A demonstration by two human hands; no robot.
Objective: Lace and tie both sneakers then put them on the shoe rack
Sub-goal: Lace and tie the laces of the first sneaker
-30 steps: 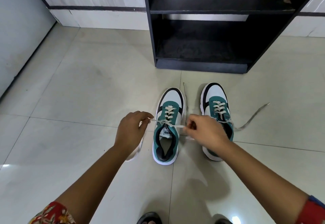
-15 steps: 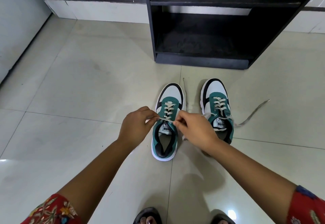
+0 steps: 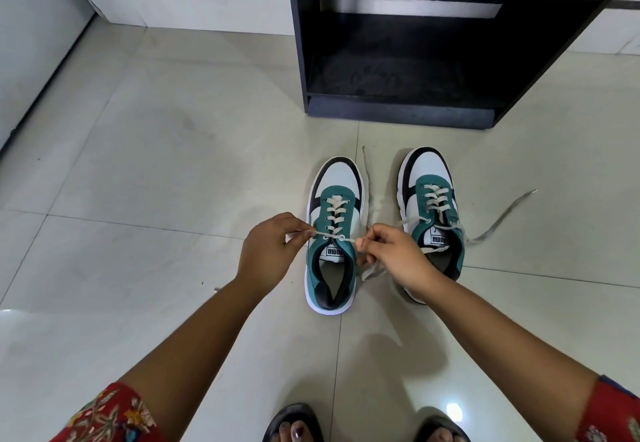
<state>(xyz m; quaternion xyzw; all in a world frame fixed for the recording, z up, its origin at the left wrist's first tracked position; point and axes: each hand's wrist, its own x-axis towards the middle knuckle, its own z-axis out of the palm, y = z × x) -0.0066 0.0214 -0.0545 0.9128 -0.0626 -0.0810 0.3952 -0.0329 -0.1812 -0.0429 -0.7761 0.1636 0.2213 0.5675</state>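
We see both forearms reaching forward from the near edge, bare below red floral sleeves, and converging on the left sneaker [image 3: 333,233]. The left hand [image 3: 268,254] sits just left of that shoe, knuckles up and wrist bent a little inward, its thumb and forefinger pinched on one end of the pale lace [image 3: 331,235] where it leaves the nearest eyelets. The right hand [image 3: 398,258] hovers between the two shoes, fingers curled, thumb and forefinger nipped on the other end of the same lace; a loose tail of it hangs below the palm. Between the two pinches the lace runs nearly level across the shoe's tongue, close to taut. The left sneaker stands on the tiled floor [image 3: 138,199], toe pointing away from us, teal and white with a dark heel lining, laced up to the top holes but not knotted. The right sneaker [image 3: 431,213] stands just beside it on the right, toe also pointing far; its heel is partly hidden behind the right wrist, and its lace ends [image 3: 502,214] trail loose over the tiles to either side. Beyond both shoes, well apart from the hands, stands the dark shoe rack [image 3: 398,109], its lower shelf open toward us.
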